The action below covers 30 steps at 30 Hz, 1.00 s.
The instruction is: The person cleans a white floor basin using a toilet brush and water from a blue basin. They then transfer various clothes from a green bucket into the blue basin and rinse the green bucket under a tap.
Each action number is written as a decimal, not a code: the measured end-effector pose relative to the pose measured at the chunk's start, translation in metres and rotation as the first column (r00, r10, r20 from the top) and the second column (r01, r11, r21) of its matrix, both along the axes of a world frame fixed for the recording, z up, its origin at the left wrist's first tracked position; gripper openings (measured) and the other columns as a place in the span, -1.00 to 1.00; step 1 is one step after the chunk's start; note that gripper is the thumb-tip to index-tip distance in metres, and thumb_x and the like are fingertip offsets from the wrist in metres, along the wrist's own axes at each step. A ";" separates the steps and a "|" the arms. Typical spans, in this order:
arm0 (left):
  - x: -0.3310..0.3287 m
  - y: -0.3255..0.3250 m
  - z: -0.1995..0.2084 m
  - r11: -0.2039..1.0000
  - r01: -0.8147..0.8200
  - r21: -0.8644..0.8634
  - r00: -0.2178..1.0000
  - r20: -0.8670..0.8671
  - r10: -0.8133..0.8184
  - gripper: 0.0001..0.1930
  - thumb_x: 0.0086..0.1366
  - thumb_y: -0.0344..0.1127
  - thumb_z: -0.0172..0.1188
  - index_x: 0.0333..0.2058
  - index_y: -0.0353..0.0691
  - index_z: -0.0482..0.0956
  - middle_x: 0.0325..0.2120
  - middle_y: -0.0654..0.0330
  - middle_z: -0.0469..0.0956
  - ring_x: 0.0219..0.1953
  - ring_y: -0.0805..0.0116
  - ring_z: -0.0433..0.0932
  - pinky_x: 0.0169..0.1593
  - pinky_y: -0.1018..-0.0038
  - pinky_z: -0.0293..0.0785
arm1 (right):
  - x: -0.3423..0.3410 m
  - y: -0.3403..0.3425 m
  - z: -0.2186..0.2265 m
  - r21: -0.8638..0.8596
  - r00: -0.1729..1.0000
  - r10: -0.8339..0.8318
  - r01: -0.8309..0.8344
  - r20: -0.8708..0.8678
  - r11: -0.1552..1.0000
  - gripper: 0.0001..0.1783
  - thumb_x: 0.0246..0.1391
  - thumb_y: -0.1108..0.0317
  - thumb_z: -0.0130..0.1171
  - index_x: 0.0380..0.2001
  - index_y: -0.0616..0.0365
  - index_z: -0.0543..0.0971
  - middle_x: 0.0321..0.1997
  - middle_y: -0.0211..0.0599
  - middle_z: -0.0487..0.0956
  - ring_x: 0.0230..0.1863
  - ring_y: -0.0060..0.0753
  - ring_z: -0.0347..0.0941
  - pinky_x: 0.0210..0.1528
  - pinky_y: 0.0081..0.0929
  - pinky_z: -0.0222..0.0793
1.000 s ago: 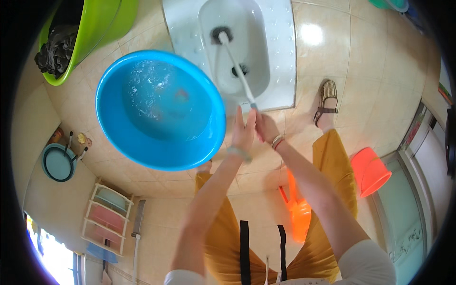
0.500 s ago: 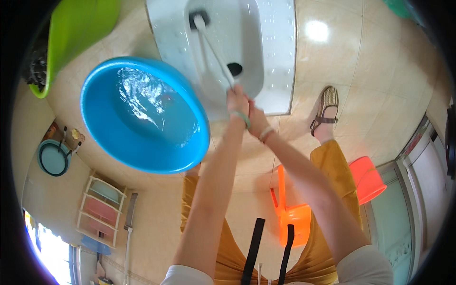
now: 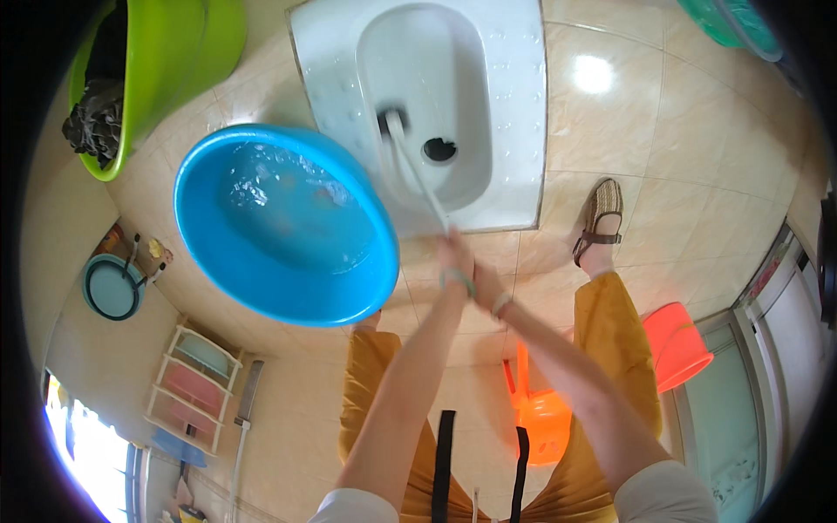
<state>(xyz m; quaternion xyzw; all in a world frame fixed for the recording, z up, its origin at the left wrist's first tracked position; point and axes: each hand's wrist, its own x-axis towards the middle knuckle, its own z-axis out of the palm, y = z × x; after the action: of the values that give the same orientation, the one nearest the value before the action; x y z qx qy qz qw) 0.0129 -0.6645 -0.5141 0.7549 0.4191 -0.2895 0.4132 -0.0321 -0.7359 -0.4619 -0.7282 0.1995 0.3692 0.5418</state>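
"Where are we seeing the brush (image 3: 418, 179)?"
"Upper centre, its dark head (image 3: 384, 126) sitting inside the squat toilet (image 3: 517, 105), left of the drain hole (image 3: 438, 150)."
"Fingers?"
"Left hand (image 3: 455, 255) is grasping the handle (image 3: 436, 209); right hand (image 3: 488, 286) is crowding just below, blurring, so we can't tell its grip."
"Others?"
"We're logging the blue basin (image 3: 199, 227) holding water (image 3: 296, 228), left of centre; green bucket (image 3: 179, 78), upper left."

The brush (image 3: 420, 174) reaches into the squat toilet (image 3: 516, 113); left of that stands the basin (image 3: 279, 292) (water (image 3: 292, 209) inside), with a bucket (image 3: 183, 78) holding cloth (image 3: 96, 131) beyond, farther left. A pail (image 3: 677, 349) sits right of the right leg (image 3: 615, 349).
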 end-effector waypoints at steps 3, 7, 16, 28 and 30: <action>-0.050 0.015 0.021 0.982 -0.148 -0.113 0.963 -0.241 0.118 -0.61 0.32 0.03 -0.17 -0.29 -0.24 0.32 -0.62 0.21 0.34 -0.56 0.40 0.38 -0.49 0.40 0.33 | -0.029 0.012 0.038 0.031 0.963 -0.063 0.074 -0.264 0.997 -0.47 0.20 0.08 -0.28 0.18 0.07 0.20 -0.06 0.14 0.45 -0.09 0.19 0.39 -0.06 -0.14 0.33; 0.073 0.000 -0.032 0.990 0.134 -0.043 0.983 0.132 -0.127 -0.52 0.30 0.11 -0.16 -0.29 -0.30 0.32 -0.60 0.07 0.40 -0.54 0.20 0.39 -0.45 0.23 0.34 | 0.105 -0.010 -0.009 -0.062 0.990 0.072 -0.065 0.121 0.996 -0.66 0.08 0.27 -0.06 -0.09 0.17 0.41 -0.17 0.16 0.48 -0.17 0.21 0.40 -0.18 -0.11 0.36; -0.007 -0.008 0.024 0.927 0.299 -0.224 0.867 -0.343 -0.362 -0.49 0.35 0.01 -0.34 -0.04 -0.38 0.25 -0.18 -0.19 0.37 -0.09 -0.14 0.34 -0.02 0.12 0.28 | -0.009 0.016 0.046 -0.149 0.867 -0.340 0.306 -0.365 0.940 -0.57 0.08 0.24 -0.06 -0.01 0.24 0.34 -0.23 0.15 0.51 -0.18 0.19 0.42 -0.19 -0.09 0.34; -0.008 -0.010 0.033 0.871 0.426 -0.244 0.802 -0.343 -0.489 -0.41 0.35 0.07 -0.36 0.00 -0.41 0.24 -0.10 -0.31 0.36 -0.04 -0.16 0.36 0.04 0.14 0.24 | -0.003 0.018 0.045 -0.174 0.788 -0.399 0.361 -0.468 0.916 -0.58 0.05 0.22 -0.01 -0.06 0.23 0.42 -0.23 0.12 0.53 -0.21 0.14 0.45 -0.26 -0.12 0.37; -0.009 -0.002 0.036 0.845 0.477 -0.240 0.795 -0.293 -0.532 -0.42 0.34 0.05 -0.31 0.05 -0.39 0.18 -0.15 -0.28 0.38 -0.08 -0.16 0.38 0.02 0.13 0.27 | -0.006 0.024 0.053 -0.203 0.688 -0.417 0.374 -0.594 0.905 -0.60 0.03 0.22 0.01 -0.10 0.24 0.43 -0.24 0.12 0.53 -0.23 0.17 0.45 -0.29 -0.11 0.37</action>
<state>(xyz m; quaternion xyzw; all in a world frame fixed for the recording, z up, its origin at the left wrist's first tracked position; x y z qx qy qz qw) 0.0038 -0.6662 -0.4778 0.7417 0.2449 -0.5494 0.2966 -0.0380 -0.7115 -0.4087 -0.5211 0.5317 0.4569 0.4868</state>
